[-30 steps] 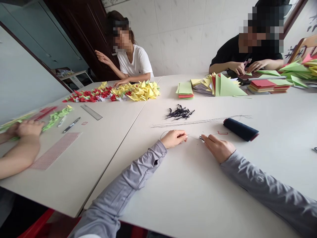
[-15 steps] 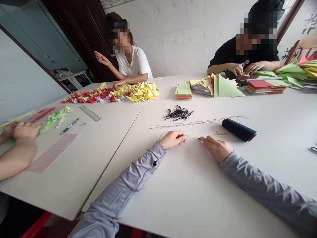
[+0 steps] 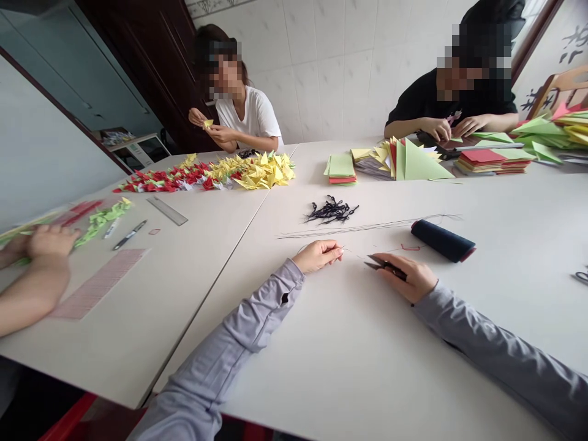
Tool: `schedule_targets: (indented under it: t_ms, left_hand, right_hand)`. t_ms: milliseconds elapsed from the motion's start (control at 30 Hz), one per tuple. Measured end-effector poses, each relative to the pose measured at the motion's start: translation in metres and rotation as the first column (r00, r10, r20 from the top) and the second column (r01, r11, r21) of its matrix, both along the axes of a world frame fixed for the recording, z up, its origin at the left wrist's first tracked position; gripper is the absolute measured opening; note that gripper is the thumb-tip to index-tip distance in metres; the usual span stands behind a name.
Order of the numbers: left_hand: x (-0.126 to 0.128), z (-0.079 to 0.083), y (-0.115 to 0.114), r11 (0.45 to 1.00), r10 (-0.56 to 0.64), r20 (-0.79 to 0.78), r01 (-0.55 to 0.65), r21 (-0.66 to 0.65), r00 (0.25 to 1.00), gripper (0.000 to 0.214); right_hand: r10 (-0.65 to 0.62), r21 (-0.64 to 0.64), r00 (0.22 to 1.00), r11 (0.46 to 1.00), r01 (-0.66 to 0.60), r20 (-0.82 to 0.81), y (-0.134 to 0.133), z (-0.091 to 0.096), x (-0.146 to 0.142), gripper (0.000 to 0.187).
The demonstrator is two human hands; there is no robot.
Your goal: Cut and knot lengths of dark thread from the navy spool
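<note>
My left hand (image 3: pixel 318 256) is pinched on a thin dark thread (image 3: pixel 353 250), which runs toward the right. My right hand (image 3: pixel 408 278) is closed around small dark thread snips (image 3: pixel 388 267), their blades apart and pointing left at the thread. A navy thread spool (image 3: pixel 443 241) lies on its side just beyond my right hand. Behind both hands, several long thread strands (image 3: pixel 367 226) stretch across the table. A little farther back is a pile of black knotted loops (image 3: pixel 331 210).
Folded paper pieces (image 3: pixel 264 171) are heaped before a person in white. Stacked paper (image 3: pixel 340 169) stands near a person in black. At left, a co-worker's hand (image 3: pixel 52 240) is near a ruler (image 3: pixel 167 211) and a pen (image 3: pixel 130 235). Scissors (image 3: pixel 581 277) lie at the right edge.
The snips in my right hand have come into clear view with their blades spread. My left hand has shifted slightly left. The person in white now holds a yellow paper piece with both hands.
</note>
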State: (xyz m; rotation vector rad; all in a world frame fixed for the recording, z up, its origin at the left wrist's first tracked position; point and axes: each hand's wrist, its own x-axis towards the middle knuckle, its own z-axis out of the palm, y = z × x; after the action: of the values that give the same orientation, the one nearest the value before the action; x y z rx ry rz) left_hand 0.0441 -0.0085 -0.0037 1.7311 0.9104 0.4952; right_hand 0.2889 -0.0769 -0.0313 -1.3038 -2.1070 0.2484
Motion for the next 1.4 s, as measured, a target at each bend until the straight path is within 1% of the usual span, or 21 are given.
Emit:
schedule_targets:
  t_ms: [67, 133, 300, 367, 433, 500, 533, 600, 633, 667, 733, 767, 800, 867, 933, 1000, 1100, 1200, 1333, 1400]
  left_hand:
    - [0.0, 0.0, 0.0, 1.0, 0.006, 0.0, -0.006, -0.008, 1.0, 0.037]
    - [0.0, 0.0, 0.001, 1.0, 0.016, -0.007, -0.016, -0.009, 1.0, 0.037]
    - [0.001, 0.002, 0.0, 0.999, 0.035, -0.012, -0.035, 0.01, 0.999, 0.037]
    - [0.001, 0.002, -0.001, 0.999, 0.035, -0.014, -0.035, 0.011, 0.999, 0.038]
    - [0.001, 0.003, -0.001, 0.999, 0.038, -0.022, -0.038, 0.009, 0.999, 0.039]
    - [0.002, 0.004, -0.002, 0.999, 0.04, -0.029, -0.04, 0.01, 0.999, 0.04]
    - [0.001, 0.004, -0.002, 0.999, 0.04, -0.029, -0.04, 0.012, 0.999, 0.041]
    - [0.001, 0.003, -0.002, 0.999, 0.041, -0.027, -0.04, 0.016, 0.999, 0.041]
    - [0.0, 0.003, -0.002, 0.999, 0.043, -0.028, -0.042, 0.018, 0.999, 0.041]
    - [-0.001, 0.002, -0.002, 0.999, 0.046, -0.03, -0.045, 0.019, 0.998, 0.041]
    - [-0.002, 0.002, -0.002, 0.998, 0.054, -0.029, -0.054, 0.023, 0.998, 0.042]
    - [-0.002, 0.002, -0.002, 0.998, 0.056, -0.023, -0.055, 0.025, 0.998, 0.043]
    - [-0.002, 0.002, -0.002, 0.998, 0.058, -0.013, -0.057, 0.023, 0.998, 0.043]
    - [-0.001, 0.004, -0.003, 0.998, 0.069, 0.012, -0.069, 0.002, 0.998, 0.045]
    - [0.0, 0.006, -0.005, 0.994, 0.101, 0.038, -0.099, -0.056, 0.994, 0.049]
    - [0.002, 0.007, -0.005, 0.984, 0.135, 0.066, -0.126, -0.129, 0.989, 0.054]
    - [0.003, 0.008, -0.006, 0.971, 0.164, 0.119, -0.138, -0.195, 0.979, 0.056]
    - [0.003, 0.008, -0.006, 0.968, 0.185, 0.172, -0.149, -0.203, 0.967, 0.054]
    - [0.002, 0.01, -0.006, 0.953, 0.25, 0.205, -0.203, -0.223, 0.946, 0.048]
    - [0.001, 0.014, -0.006, 0.944, 0.284, 0.254, -0.224, -0.242, 0.925, 0.046]
  right_hand:
    - [0.124, 0.011, 0.991, 0.992, -0.124, 0.043, -0.004, 0.001, -0.003, 0.034]
    - [0.182, 0.039, 0.979, 0.982, -0.186, 0.09, -0.007, 0.001, -0.007, 0.034]
    - [0.235, 0.129, 0.963, 0.959, -0.252, 0.13, -0.01, 0.002, -0.012, 0.035]
    - [0.255, 0.144, 0.959, 0.952, -0.272, 0.124, -0.01, 0.001, -0.012, 0.034]
    - [0.265, 0.134, 0.961, 0.952, -0.275, 0.083, -0.01, 0.003, -0.012, 0.033]
    - [0.251, 0.091, 0.968, 0.964, -0.25, 0.006, -0.008, 0.008, -0.013, 0.031]
    - [0.223, 0.056, 0.974, 0.974, -0.22, -0.039, -0.005, 0.011, -0.013, 0.029]
    - [0.124, -0.075, 0.983, 0.988, -0.135, -0.133, 0.002, 0.019, -0.015, 0.027]
    - [0.068, -0.169, 0.981, 0.981, -0.1, -0.184, 0.007, 0.023, -0.017, 0.026]
    - [0.018, -0.269, 0.971, 0.96, -0.084, -0.24, 0.012, 0.026, -0.021, 0.025]
    - [-0.046, -0.435, 0.935, 0.892, -0.12, -0.352, 0.023, 0.03, -0.03, 0.027]
    - [-0.059, -0.485, 0.919, 0.862, -0.15, -0.39, 0.028, 0.031, -0.036, 0.029]
    - [-0.066, -0.511, 0.911, 0.843, -0.167, -0.406, 0.032, 0.032, -0.043, 0.031]
    - [-0.072, -0.534, 0.924, 0.832, -0.152, -0.375, 0.037, 0.034, -0.054, 0.028]
    - [-0.091, -0.535, 0.941, 0.838, -0.105, -0.326, 0.039, 0.037, -0.06, 0.016]
    - [-0.11, -0.522, 0.942, 0.849, -0.077, -0.318, 0.039, 0.04, -0.061, 0.006]
    - [-0.101, -0.503, 0.927, 0.858, -0.102, -0.36, 0.039, 0.044, -0.055, 0.009]
    - [-0.072, -0.498, 0.913, 0.854, -0.151, -0.402, 0.04, 0.045, -0.049, 0.012]
    - [-0.035, -0.519, 0.922, 0.835, -0.185, -0.386, 0.039, 0.05, -0.05, 0.014]
    - [0.004, -0.513, 0.934, 0.835, -0.2, -0.358, 0.039, 0.056, -0.048, 0.015]
